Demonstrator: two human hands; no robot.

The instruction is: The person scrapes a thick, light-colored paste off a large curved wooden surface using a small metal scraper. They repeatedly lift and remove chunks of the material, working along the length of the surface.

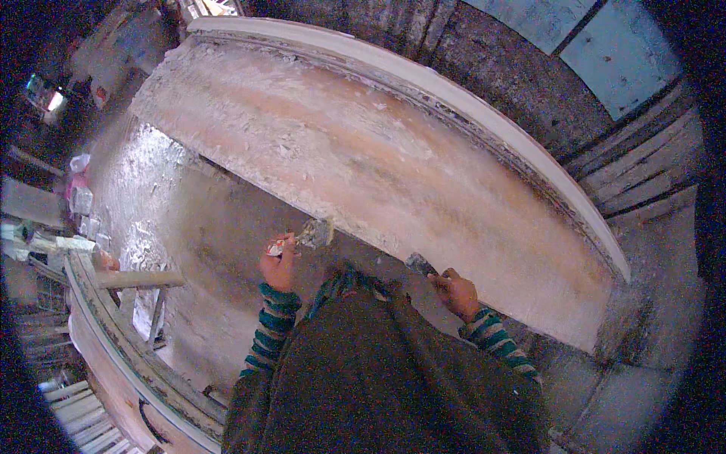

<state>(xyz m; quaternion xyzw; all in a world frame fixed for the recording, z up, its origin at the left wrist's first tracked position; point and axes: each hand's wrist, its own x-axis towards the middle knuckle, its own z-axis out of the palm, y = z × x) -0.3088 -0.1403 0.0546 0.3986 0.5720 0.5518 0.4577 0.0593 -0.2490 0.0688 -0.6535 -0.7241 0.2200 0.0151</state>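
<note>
My left hand (278, 262) is closed around the handle of a putty knife (316, 233). Its broad head is smeared with a pale, lumpy paste and lies just off the near edge of a long wooden surface. In my right hand (454, 293) is a second putty knife (418, 264), its dark blade pointing left, close to that same edge. The long wooden surface (363, 159) stretches across in front of me, pinkish-brown and streaked with whitish paste, rougher toward its left end. A pale raised strip (454, 83) runs along its far side.
At the lower left stands another wooden piece (144, 401) with a curved, pale rim. A short wooden bar (142, 279) juts out near it. Whitish bags (80, 198) lie at the left. Light blue panels (620, 60) are at the upper right, with wooden planks (643, 159) below them.
</note>
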